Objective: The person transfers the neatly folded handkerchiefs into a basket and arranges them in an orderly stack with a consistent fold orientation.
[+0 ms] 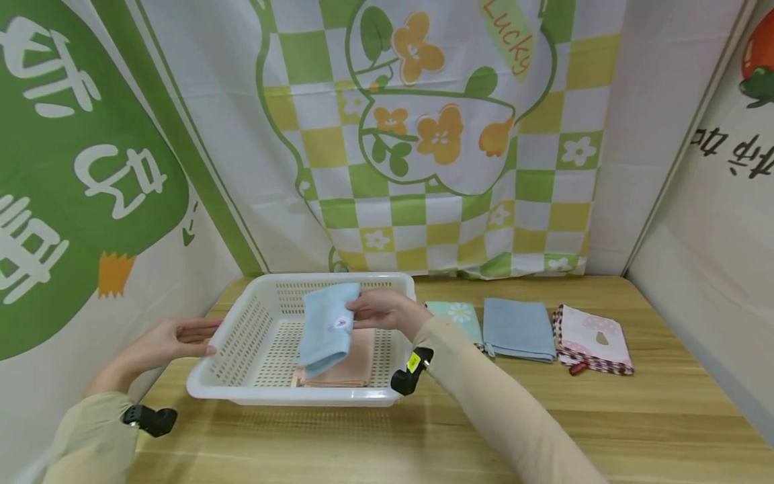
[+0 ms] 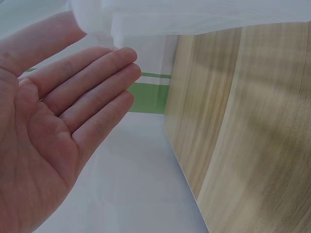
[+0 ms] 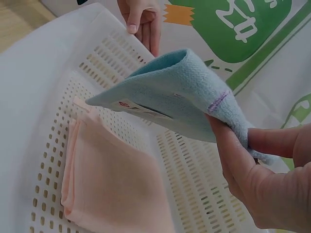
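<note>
Presently aloft within the white basket (image 1: 302, 394): light blue cloth (image 1: 326, 326), folded and tilted, pinched near one edge between thumb and fingers (image 3: 227, 154) of the right hand (image 1: 387, 310). Beneath, on the basket floor: pink cloth (image 1: 361, 356), folded flat, partly hidden by the blue in the head view. At the basket's left rim: left hand (image 1: 160, 344), fingers straight and lying close together, thumb apart, with its tip at the rim; pressure, if any, impossible to tell. To the right on the desk (image 1: 272, 447), in a row: green cloth (image 1: 458, 316), partly behind the right forearm; grey-blue cloth (image 1: 518, 329); white cloth (image 1: 595, 336) with checked border.

Possible faults, as judged from the hold: unfolding of the light blue cloth — from a pinch at one side only, with layers already gaping at the far end; crooked landing across the pink cloth, from the tilt; dragging of the pink cloth, from a low sweep of the hanging corner; slipping of the basket — from a bump of the right wrist against the rim, given so light-looking a left-hand contact.
</note>
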`<state>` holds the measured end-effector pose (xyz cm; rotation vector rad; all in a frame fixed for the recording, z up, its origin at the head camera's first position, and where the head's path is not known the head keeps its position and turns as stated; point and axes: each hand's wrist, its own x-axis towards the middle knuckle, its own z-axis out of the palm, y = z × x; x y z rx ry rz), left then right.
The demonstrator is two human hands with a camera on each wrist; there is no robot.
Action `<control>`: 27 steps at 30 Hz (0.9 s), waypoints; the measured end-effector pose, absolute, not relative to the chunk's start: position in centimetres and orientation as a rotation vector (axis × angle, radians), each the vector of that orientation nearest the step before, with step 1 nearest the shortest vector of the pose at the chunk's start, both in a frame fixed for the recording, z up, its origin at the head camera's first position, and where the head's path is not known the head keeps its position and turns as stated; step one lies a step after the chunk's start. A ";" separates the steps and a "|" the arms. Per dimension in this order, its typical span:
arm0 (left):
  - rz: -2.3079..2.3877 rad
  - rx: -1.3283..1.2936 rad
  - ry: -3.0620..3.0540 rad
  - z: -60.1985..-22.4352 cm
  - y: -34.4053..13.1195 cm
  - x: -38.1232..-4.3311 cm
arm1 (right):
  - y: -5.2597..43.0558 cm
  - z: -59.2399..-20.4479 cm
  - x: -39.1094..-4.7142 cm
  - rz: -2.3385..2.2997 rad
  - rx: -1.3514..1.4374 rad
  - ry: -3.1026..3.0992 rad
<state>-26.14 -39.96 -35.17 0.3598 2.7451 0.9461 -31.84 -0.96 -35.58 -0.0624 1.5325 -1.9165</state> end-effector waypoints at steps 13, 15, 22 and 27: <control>0.948 0.372 2.750 -35.2 -39.9 -26.1 | -2.4 -36.0 -31.8 -1.934 -0.040 1.484; 0.948 0.373 2.749 -35.2 -39.9 -26.1 | -2.5 -36.0 -31.7 -1.922 -0.050 1.477; 0.949 0.377 2.747 -35.3 -39.9 -26.1 | -2.2 -36.3 -31.8 -1.845 -0.087 1.516; 0.941 0.375 2.750 -35.3 -40.0 -26.1 | -2.0 -36.5 -31.8 -1.826 -0.083 1.545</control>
